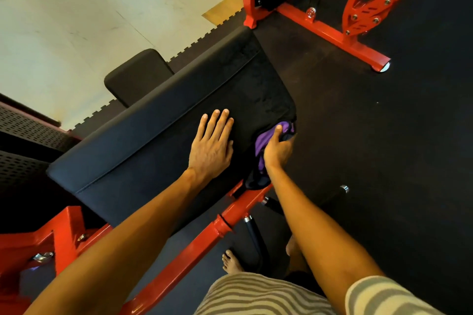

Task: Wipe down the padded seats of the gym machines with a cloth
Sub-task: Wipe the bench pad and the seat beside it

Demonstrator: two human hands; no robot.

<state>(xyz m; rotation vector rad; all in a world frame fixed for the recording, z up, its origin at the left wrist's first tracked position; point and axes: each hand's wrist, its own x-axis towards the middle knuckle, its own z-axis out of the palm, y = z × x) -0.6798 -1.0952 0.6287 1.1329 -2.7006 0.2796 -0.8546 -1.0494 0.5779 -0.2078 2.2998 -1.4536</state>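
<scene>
Your cloth (259, 144) is purple, soft and bunched into folds, with a darker end hanging down at its near side. It sits against the right edge of the padded seat (143, 140), close to that pad's rounded right corner. Your right hand (277, 149) grips it: the thumb lies over the top of the purple bundle and the fingers curl round its right side, over the pad's edge.

Your left hand (211, 146) lies flat on the pad just left of the cloth, palm down, fingers straight and slightly spread, holding nothing.

The pad is a long, broad black slab with rounded corners and a matte, leather-like skin; a stitched seam runs along its length. Toward its far right end the surface looks darker and mottled. Beyond its far edge is a smaller black pad (138, 74), also round-cornered.

A glossy red steel frame (179, 261) of square tube runs under the pad on the near side, with bolts and a black handle stub. To the far right stands another machine's red frame (330, 33). Both rest on dark speckled rubber flooring (384, 148), whose jigsaw edge meets pale floor tiles (64, 20) at the far left. At the near edge your striped shirt (256, 294) and a bare foot (231, 262) show.
</scene>
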